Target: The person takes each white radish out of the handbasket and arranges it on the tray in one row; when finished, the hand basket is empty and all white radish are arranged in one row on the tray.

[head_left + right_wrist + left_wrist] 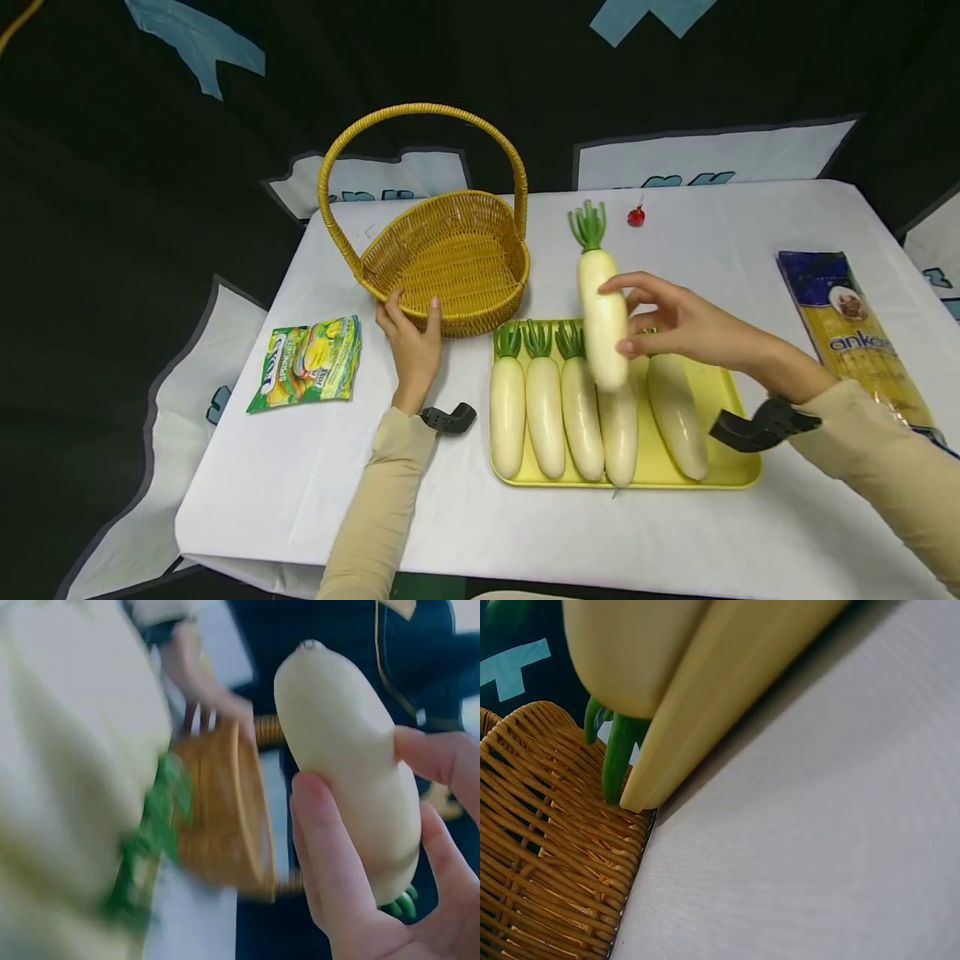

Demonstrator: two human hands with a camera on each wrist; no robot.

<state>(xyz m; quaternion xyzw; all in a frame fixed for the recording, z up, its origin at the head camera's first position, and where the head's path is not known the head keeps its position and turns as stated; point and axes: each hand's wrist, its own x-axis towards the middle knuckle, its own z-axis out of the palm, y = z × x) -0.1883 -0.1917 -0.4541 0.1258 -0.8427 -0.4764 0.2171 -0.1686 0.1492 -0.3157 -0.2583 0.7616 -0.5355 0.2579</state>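
Observation:
A white radish [604, 317] with a green stem tuft is lifted above the tray in the head view; my right hand [667, 321] grips it between thumb and fingers. The right wrist view shows the same radish [345, 750] with fingers around its sides. My left hand [411, 343] holds the near rim of a wicker basket [457, 250] with a tall arched handle; nothing lies inside the basket. Below the lifted radish, a yellow tray [720, 417] carries several more white radishes [543, 417], side by side with their stems pointing away from me.
On the left lies a green snack packet [309, 362]. A pack of pasta [862, 333] lies at the right, and a small red item [636, 217] sits near the back edge. All rest on a white-covered table [300, 492]; black cloth [562, 92] hangs behind.

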